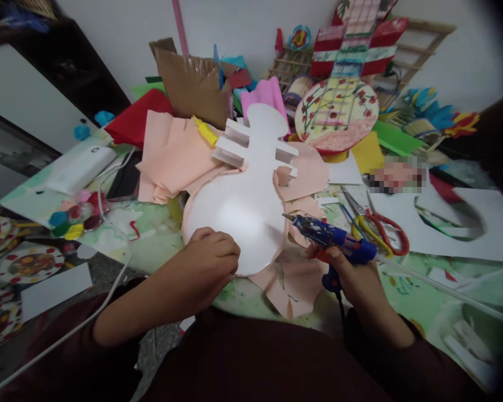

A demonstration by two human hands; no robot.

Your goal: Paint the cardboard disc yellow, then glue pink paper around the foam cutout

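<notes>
A white instrument-shaped cutout (238, 212) lies in front of me, with a round body and a neck pointing away. Small white folded tabs (233, 142) stick out on both sides of the neck. Peach paper (297, 282) is under the body and shows around its edge. My left hand (213, 259) is closed at the near left edge of the cutout, fingers curled together; the fingertips are hidden. In my right hand (354, 279) is a blue hot glue gun (335, 237), its nozzle over the right side of the body.
Scissors (381, 226) lie right of the glue gun, near white sheets (456, 223). At the back stand a painted paper instrument (339, 111) and a cardboard box (193, 84). Peach sheets (171, 156) and a white power bank-like box (81, 170) lie left. A white cable (104, 301) crosses the left side.
</notes>
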